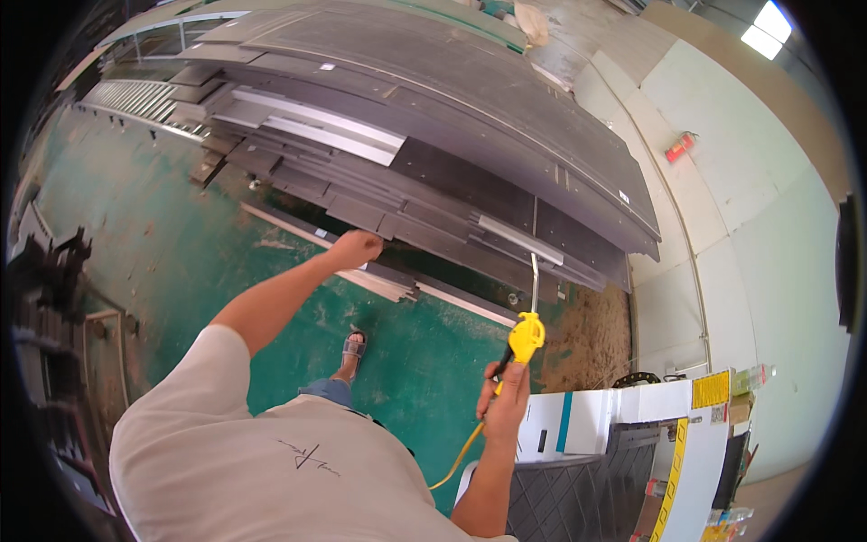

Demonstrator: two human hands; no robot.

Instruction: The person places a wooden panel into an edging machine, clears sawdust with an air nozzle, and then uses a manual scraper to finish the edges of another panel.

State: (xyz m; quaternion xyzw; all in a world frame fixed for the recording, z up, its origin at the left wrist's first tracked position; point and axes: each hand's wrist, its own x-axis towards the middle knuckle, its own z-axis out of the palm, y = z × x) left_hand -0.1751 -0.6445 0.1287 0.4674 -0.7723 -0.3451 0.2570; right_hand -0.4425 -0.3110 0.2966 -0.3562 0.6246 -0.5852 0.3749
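My right hand (501, 400) grips a yellow air blow gun (526, 337) by its handle. The gun's long metal nozzle (535, 281) points away from me, towards the stacked dark boards. A yellow hose (464, 452) runs down from the handle beside my body. My left hand (357, 249) is stretched forward with its fingers curled, over the near edge of the low boards; whether it touches or holds anything I cannot tell. Before me lies a large stack of dark grey panels (433, 61), with narrower strips (352, 183) on lower levels. A pale strip (520, 240) lies near the nozzle.
At right stands a white machine (626, 406) with a yellow-marked edge, and bottles (752, 378) beside it. A red fire extinguisher (680, 146) is at the pale wall (738, 142). A roller conveyor (132, 98) is at far left. Dark pieces (47, 291) are piled left on the green floor (183, 230).
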